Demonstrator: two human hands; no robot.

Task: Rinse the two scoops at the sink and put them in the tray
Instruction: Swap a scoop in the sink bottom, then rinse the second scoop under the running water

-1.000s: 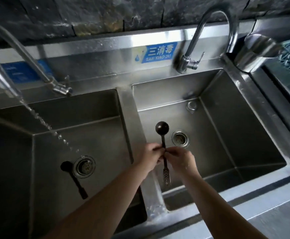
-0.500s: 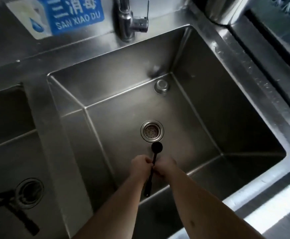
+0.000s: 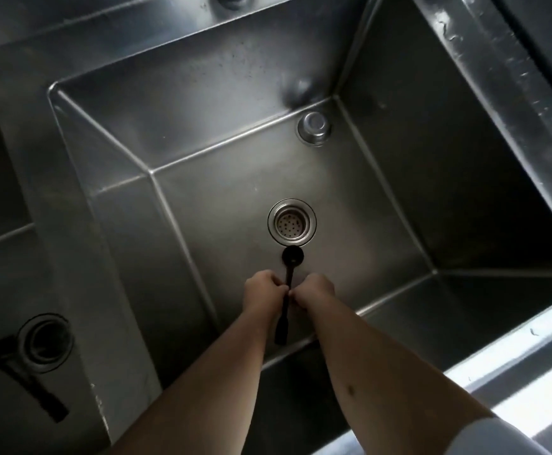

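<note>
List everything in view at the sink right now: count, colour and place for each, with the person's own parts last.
Scoop in hands: one, black, held over the right basin, bowl just on the near side of the drain.
Scoop in left basin: one, black, lying on the basin floor beside that basin's drain.
Right basin: one, steel, fills the middle of the view.
Left basin: one, steel, at the left edge, partly out of view.
Strainer drain: one, silver, in the right basin floor.
Left drain: one, dark, open.
Overflow cap: one, silver, far corner of the right basin floor.
Left hand: closed on the scoop handle.
Right hand: closed on the same handle.
</note>
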